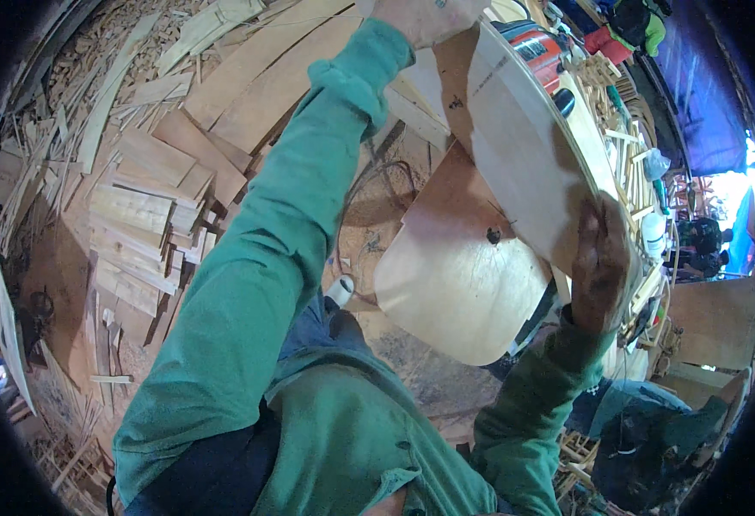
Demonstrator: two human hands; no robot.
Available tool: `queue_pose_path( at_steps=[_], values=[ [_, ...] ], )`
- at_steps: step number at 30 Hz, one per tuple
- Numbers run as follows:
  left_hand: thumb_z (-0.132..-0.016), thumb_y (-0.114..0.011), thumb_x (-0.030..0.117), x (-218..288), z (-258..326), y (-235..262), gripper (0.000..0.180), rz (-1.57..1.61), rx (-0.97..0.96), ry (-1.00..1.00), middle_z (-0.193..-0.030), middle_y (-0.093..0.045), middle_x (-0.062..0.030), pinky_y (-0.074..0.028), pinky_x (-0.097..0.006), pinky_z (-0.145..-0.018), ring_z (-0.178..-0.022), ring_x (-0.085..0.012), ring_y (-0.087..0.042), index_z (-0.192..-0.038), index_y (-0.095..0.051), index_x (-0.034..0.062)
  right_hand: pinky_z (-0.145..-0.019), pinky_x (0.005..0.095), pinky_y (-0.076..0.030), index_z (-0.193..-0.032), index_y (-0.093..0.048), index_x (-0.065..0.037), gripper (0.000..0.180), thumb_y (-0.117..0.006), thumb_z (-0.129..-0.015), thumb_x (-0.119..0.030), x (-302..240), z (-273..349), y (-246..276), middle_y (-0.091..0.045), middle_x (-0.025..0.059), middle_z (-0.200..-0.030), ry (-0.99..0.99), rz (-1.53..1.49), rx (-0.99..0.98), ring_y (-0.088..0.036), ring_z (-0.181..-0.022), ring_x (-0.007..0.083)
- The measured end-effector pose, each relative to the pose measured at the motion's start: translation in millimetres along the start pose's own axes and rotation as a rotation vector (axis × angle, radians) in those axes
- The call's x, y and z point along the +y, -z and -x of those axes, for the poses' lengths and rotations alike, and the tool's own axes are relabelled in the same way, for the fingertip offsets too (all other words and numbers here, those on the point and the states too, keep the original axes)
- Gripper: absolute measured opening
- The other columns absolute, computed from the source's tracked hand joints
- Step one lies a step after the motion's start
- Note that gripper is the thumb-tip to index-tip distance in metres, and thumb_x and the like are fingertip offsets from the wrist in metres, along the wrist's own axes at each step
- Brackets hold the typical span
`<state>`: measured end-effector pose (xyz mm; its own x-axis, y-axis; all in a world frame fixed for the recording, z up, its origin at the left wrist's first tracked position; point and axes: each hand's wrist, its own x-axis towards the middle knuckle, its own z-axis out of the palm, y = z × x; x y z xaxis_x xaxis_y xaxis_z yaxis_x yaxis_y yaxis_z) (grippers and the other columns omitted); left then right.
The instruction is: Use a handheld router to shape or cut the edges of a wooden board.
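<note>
Overhead, the left hand [429, 19] grips the top edge of a curved plywood panel [524, 163], fingers closed; the right hand [601, 267] clamps its lower edge. Below the fingers, a second panel [455, 275] hangs joined; fitting seems unfinished.

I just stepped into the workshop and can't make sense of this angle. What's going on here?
A person in a green long-sleeved top holds up a thin, rounded plywood panel with both bare hands. The left hand grips its upper edge, the right hand its lower edge. A second rounded panel sits behind it. Stacked wood offcuts cover the floor, and an orange power tool lies beyond.
</note>
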<state>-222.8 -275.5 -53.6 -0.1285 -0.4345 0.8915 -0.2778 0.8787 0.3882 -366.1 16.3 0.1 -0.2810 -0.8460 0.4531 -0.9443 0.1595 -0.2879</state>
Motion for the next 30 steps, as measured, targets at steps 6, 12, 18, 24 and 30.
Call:
queue_pose_path(
  at_steps=[6,12,18,24,30],
  values=[
    [-0.079,-0.063,0.027,-10,-6,0,0.029,-0.034,-0.061,0.074,-0.083,-0.061,-0.0169,-0.039,-0.044,-0.087,-0.096,-0.0334,-0.053,-0.065,-0.062,0.0015,-0.086,0.0279,-0.047,-0.110,-0.062,0.004,0.020,-0.056,-0.091,-0.002,3,18,56,-0.068,0.0115,-0.096,-0.266,-0.304,-0.247,-0.061,-0.093,0.0147],
    [-0.087,-0.057,0.023,3,-6,1,0.032,0.061,-0.047,0.180,-0.080,-0.057,-0.0171,-0.037,-0.044,-0.085,-0.093,-0.0342,-0.052,-0.063,-0.058,0.0014,-0.091,0.0339,-0.053,-0.118,-0.058,0.005,0.028,-0.055,-0.091,0.000,65,89,39,-0.067,0.0123,-0.104,-0.289,-0.651,0.206,-0.065,-0.102,0.0216],
    [-0.091,-0.051,0.023,-15,-16,1,0.031,0.149,0.008,0.208,-0.079,-0.057,-0.0169,-0.039,-0.043,-0.085,-0.092,-0.0337,-0.053,-0.070,-0.059,0.0016,-0.085,0.0318,-0.056,-0.106,-0.060,0.006,0.019,-0.065,-0.088,0.002,66,85,27,-0.068,0.0131,-0.104,-0.232,-0.738,0.314,-0.067,-0.097,0.0188],
    [-0.093,-0.045,0.025,-60,-39,-19,0.035,0.158,-0.022,0.036,-0.076,-0.058,-0.0152,-0.043,-0.041,-0.079,-0.085,-0.0325,-0.056,-0.071,-0.059,0.0018,-0.072,0.0305,-0.056,-0.102,-0.066,0.004,0.032,-0.082,-0.075,-0.004,15,82,28,-0.072,0.0137,-0.089,-0.065,-0.028,0.337,-0.069,-0.082,0.0188],
    [-0.093,-0.043,0.025,-45,-52,-26,0.037,0.323,-0.113,0.218,-0.073,-0.057,-0.0137,-0.044,-0.038,-0.074,-0.078,-0.0281,-0.058,-0.068,-0.057,0.0016,-0.060,0.0300,-0.052,-0.093,-0.071,0.000,0.027,-0.085,-0.071,-0.008,-30,81,28,-0.070,0.0150,-0.078,-0.126,0.037,0.310,-0.068,-0.067,0.0208]
  ],
)
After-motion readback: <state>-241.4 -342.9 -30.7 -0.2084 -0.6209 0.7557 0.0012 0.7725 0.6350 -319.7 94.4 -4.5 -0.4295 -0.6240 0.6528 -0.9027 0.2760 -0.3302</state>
